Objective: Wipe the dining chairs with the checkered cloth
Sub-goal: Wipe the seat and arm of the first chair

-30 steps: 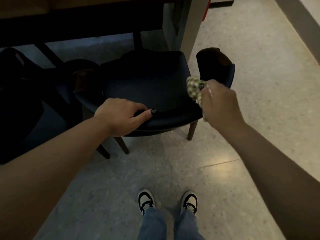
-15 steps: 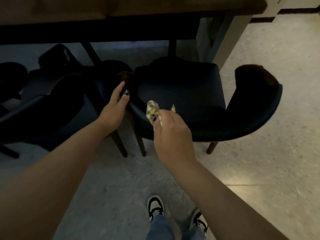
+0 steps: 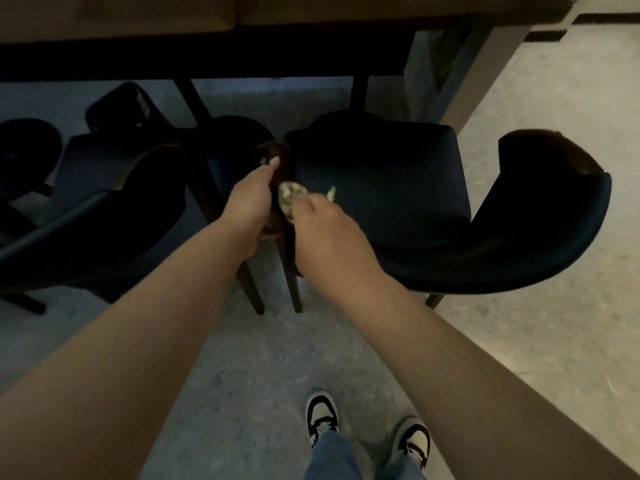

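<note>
While the long wooden dining table (image 3: 277, 15) overhangs a row of dark navy upholstered chairs, the curved-back armchair (image 3: 381, 181) nearest the person is the one in hand; whether its seat is wiped I cannot tell. At least two similar dark chairs (image 3: 114, 188) to the left look, by my judgement, not yet reached. The left hand (image 3: 251, 199) curls round this chair's brown wooden arm end (image 3: 277, 157). The right hand (image 3: 322, 233) holds the bunched green-and-white checkered cloth (image 3: 291, 195) in curled fingers against that armrest.
</note>
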Available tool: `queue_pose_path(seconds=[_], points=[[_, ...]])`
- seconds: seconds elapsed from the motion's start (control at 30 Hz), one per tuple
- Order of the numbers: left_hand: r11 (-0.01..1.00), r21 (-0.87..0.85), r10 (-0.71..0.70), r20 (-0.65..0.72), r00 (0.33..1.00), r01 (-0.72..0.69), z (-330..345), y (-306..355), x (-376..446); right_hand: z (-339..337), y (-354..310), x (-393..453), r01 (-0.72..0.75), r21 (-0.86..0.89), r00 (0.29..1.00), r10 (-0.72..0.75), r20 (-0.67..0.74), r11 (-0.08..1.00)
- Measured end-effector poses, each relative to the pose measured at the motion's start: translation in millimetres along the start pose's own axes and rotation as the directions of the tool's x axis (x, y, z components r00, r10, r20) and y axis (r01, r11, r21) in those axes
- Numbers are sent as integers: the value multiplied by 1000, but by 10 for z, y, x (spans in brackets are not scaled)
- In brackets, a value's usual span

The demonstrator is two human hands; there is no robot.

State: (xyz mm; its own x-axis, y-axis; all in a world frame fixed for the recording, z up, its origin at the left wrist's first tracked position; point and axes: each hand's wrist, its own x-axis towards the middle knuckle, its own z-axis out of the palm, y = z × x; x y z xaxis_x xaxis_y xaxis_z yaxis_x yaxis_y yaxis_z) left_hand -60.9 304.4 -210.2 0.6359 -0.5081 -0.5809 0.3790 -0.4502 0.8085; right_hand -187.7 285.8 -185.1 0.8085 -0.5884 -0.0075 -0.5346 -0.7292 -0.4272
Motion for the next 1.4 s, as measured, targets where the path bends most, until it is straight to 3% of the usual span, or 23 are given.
queue_pose_path(seconds=[0.13, 0.27, 0.37, 0.47, 0.6, 0.67, 0.8, 0.9, 0.97, 1.07, 1.2, 1.3, 1.4], points=[[980, 194, 74, -117, 990, -51, 303, 147, 148, -194, 249, -501, -58, -52, 998, 59, 19, 997], [984, 167, 112, -308, 945, -62, 390, 17, 160, -183, 263, -412, -146, 27, 989, 145, 22, 989], [977, 208, 115, -325, 939, -48, 391, 18, 204, 17, 153, 48, -231, 80, 972, 233, -19, 970], [963, 265, 129, -330, 935, -39, 390, 59, 190, 107, 108, 364, -258, 150, 966, 256, 28, 955], [958, 285, 133, -345, 929, -31, 407, 55, 147, -88, 283, -74, -121, 36, 992, 120, 26, 992], [951, 307, 137, -351, 927, -24, 411, 50, 156, -270, 507, -437, -117, -59, 992, 120, 49, 991], [944, 330, 145, -373, 916, -15, 405, 25, 208, -558, 784, -723, -312, -155, 946, 322, 42, 937], [936, 352, 144, -358, 923, -9, 401, 21, 230, -378, 593, -379, -387, -102, 922, 388, -6, 916], [931, 366, 146, -361, 921, -5, 400, 33, 229, -199, 367, -197, -348, -12, 937, 348, -7, 937], [921, 389, 157, -354, 922, -8, 391, 33, 227, -146, 270, -278, -180, 29, 983, 181, -42, 983], [913, 407, 171, -330, 929, -23, 371, 12, 236, -512, 753, -736, -106, -71, 994, 108, 23, 992], [922, 387, 166, -344, 924, -22, 381, 12, 232, -874, 1269, -989, -179, -225, 979, 196, 57, 958], [930, 367, 155, -341, 927, -20, 379, 11, 238, -1076, 1448, -931, -433, -276, 897, 440, -37, 858]])
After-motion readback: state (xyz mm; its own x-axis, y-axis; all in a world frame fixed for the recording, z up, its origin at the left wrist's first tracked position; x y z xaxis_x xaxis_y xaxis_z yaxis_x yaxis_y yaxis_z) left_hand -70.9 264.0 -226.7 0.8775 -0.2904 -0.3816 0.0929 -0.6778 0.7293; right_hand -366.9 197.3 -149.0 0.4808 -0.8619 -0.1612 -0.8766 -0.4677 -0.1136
